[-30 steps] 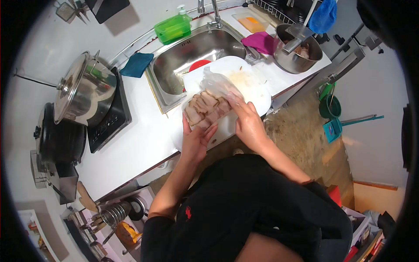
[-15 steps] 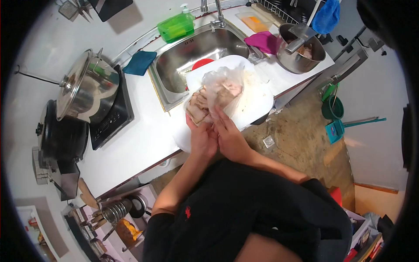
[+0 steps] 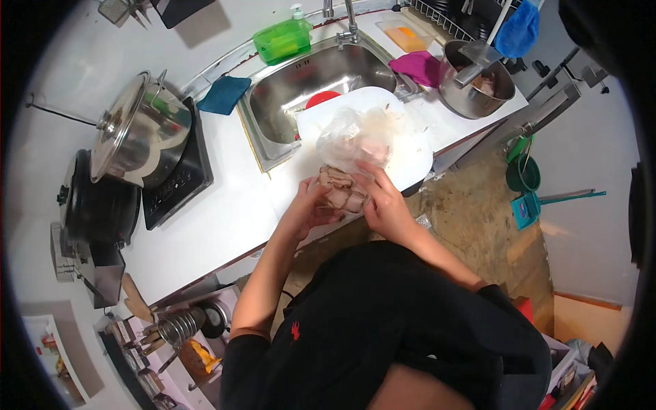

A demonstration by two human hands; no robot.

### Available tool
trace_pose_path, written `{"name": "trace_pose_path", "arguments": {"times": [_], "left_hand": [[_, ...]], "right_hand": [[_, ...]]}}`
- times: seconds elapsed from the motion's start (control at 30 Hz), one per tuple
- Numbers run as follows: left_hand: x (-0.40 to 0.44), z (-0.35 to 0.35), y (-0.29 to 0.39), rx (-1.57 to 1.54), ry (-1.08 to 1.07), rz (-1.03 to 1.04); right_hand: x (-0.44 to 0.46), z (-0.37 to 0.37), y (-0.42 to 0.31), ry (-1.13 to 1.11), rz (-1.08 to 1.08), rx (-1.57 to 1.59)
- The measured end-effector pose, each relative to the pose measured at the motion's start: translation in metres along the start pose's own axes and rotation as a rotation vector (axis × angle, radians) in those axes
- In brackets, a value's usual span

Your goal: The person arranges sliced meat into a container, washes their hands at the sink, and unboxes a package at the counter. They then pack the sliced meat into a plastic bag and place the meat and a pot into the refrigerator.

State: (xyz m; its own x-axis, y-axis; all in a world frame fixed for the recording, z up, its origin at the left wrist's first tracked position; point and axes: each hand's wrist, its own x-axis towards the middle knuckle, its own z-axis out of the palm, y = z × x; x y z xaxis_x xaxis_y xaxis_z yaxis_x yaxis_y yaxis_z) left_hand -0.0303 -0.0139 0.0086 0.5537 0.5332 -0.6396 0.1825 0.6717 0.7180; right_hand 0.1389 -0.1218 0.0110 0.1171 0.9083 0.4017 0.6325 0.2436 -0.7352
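Observation:
A bundle of sliced meat (image 3: 339,189), which looks wrapped in clear plastic, is held between my two hands just in front of the counter edge. My left hand (image 3: 306,207) grips its left side, thumb on top and fingers curled beneath. On the other side, my right hand (image 3: 388,208) has its fingers bent against the bundle's right edge. Beyond it, a second clear plastic bag (image 3: 339,137) with pale meat inside lies on the white cutting board (image 3: 415,154). My right fingertips are close to this bag; whether they touch it, I cannot tell.
Behind the board is a steel sink (image 3: 273,102) with a red item inside. A steel pot (image 3: 471,96) containing meat stands right, near a magenta cloth (image 3: 417,68). At left, a large lidded pot (image 3: 154,123) sits on a black induction cooker (image 3: 181,181). A teal cloth (image 3: 224,94) lies between.
My hands have moved apart, to opposite sides of the meat bundle. The bundle has come lower and toward me, away from the bag on the board. The view has shifted slightly.

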Motion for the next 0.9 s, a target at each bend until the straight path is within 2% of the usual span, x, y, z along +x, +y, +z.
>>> {"name": "trace_pose_path", "arguments": {"times": [0.07, 0.17, 0.23, 0.33, 0.43, 0.5, 0.6, 0.73, 0.83, 0.9], "left_hand": [[0.009, -0.008, 0.001, -0.102, -0.163, -0.090], [0.007, -0.002, 0.011, -0.067, -0.184, -0.135], [0.014, -0.006, 0.001, -0.025, -0.202, -0.072], [0.012, -0.006, -0.004, 0.031, -0.224, -0.001], [-0.001, -0.013, -0.004, 0.057, -0.253, 0.028], [-0.009, -0.018, -0.004, 0.038, -0.278, 0.054], [-0.015, -0.022, -0.002, -0.006, -0.322, 0.102], [-0.016, -0.021, 0.000, 0.003, -0.392, 0.100], [-0.016, -0.024, -0.006, -0.021, -0.424, 0.082], [-0.018, -0.026, -0.012, -0.071, -0.425, 0.096]], "right_hand": [[-0.002, -0.008, 0.002, -0.047, -0.029, 0.012], [-0.005, -0.016, 0.007, -0.059, -0.073, 0.016], [-0.007, -0.018, 0.009, -0.035, -0.057, 0.012], [-0.006, -0.037, 0.006, 0.019, 0.087, 0.106], [-0.007, -0.060, 0.023, 0.108, 0.028, 0.299], [-0.006, -0.065, 0.025, 0.418, 0.185, 0.550], [0.004, -0.075, 0.055, 0.623, 0.593, 0.594], [0.037, -0.074, 0.054, 0.227, 0.807, 0.595], [0.045, -0.060, 0.088, 0.155, 0.666, 0.606], [0.044, -0.054, 0.101, 0.348, 0.662, 0.654]]}}
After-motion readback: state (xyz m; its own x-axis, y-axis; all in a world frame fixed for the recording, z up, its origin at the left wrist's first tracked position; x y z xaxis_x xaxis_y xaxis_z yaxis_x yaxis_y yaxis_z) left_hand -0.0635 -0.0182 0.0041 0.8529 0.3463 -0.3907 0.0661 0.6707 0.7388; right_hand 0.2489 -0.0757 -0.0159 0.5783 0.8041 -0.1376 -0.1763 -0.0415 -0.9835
